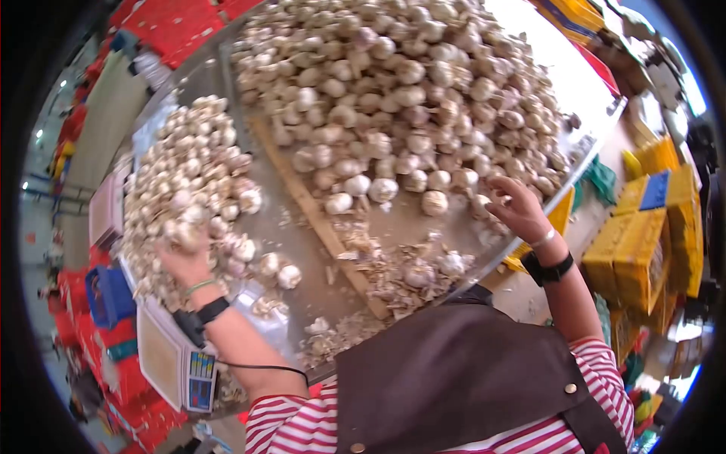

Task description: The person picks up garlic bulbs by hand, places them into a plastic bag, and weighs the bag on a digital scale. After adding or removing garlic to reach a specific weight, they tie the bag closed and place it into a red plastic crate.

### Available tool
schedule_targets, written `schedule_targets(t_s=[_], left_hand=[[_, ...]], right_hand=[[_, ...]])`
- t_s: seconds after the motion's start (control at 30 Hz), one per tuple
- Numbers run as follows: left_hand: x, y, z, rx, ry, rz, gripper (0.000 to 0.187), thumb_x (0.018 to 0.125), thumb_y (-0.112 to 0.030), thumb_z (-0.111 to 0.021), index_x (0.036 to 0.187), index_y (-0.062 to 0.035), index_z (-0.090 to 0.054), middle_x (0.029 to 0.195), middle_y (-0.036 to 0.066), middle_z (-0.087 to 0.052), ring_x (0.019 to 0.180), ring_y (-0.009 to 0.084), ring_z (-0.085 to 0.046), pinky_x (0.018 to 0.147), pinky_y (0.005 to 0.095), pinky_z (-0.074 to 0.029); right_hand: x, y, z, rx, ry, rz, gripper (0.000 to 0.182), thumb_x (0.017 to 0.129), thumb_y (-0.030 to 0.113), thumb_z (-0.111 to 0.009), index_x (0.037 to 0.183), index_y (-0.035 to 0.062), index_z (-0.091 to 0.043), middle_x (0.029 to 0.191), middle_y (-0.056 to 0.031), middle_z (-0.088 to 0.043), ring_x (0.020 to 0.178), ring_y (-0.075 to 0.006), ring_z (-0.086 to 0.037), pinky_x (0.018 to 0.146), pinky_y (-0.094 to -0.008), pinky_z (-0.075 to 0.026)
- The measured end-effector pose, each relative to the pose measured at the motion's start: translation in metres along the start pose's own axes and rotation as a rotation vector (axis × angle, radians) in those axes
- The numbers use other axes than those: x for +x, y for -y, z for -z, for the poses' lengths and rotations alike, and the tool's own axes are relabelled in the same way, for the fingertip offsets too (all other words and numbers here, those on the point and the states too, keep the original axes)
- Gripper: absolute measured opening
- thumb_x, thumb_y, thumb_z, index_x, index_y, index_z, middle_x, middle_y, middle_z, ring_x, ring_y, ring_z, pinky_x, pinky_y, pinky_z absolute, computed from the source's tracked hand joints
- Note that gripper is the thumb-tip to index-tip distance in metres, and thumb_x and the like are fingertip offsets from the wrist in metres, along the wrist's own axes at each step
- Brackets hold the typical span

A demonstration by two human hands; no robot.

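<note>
My left hand is at the smaller garlic pile on the left, its fingers curled around a garlic bulb. On the right, my right hand rests at the lower right edge of the large garlic pile, fingers bent beside a bulb; whether it grips that bulb cannot be made out. A wooden strip lies on the metal table between the two piles. Loose skins and a few bulbs are near the table's front edge.
A digital scale and a blue basket stand at the left. Another pale scale-like box is behind them. Yellow crates are stacked at the right. Red sacks lie beyond the table's far left.
</note>
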State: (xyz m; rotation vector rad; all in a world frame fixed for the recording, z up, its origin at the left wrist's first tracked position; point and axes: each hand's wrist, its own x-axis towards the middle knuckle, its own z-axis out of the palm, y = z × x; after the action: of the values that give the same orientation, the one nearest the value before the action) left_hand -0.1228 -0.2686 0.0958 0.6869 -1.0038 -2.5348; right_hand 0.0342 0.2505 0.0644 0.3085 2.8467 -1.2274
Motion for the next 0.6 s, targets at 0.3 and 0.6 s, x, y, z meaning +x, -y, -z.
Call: schedule_targets(t_s=[0.3, 0.6], left_hand=[[-0.114, 0.21, -0.013, 1.215, 1.072, -0.145, 0.031, 0.083, -0.017, -0.066, 0.111, -0.0029, -0.061, 0.108, 0.011, -0.063, 0.1, 0.0227, -0.06, 0.087, 0.0342, -0.049], [-0.167, 0.323, -0.053, 1.658, 1.451, -0.574, 0.035, 0.078, -0.016, -0.063, 0.111, -0.0103, -0.054, 0.096, 0.019, -0.052, 0.095, 0.036, -0.056, 0.083, 0.0469, -0.047]], right_hand=[[0.052, -0.009, -0.058, -0.6, 0.131, -0.076, 0.038, 0.078, 0.009, -0.061, 0.115, 0.0064, -0.049, 0.108, -0.0227, -0.055, 0.098, -0.0385, -0.06, 0.082, -0.0432, -0.049], [0.076, -0.012, -0.048, -0.677, 0.177, -0.273, 0.04, 0.078, 0.032, -0.066, 0.106, 0.006, -0.055, 0.103, -0.0205, -0.062, 0.097, -0.036, -0.062, 0.082, -0.0449, -0.049]])
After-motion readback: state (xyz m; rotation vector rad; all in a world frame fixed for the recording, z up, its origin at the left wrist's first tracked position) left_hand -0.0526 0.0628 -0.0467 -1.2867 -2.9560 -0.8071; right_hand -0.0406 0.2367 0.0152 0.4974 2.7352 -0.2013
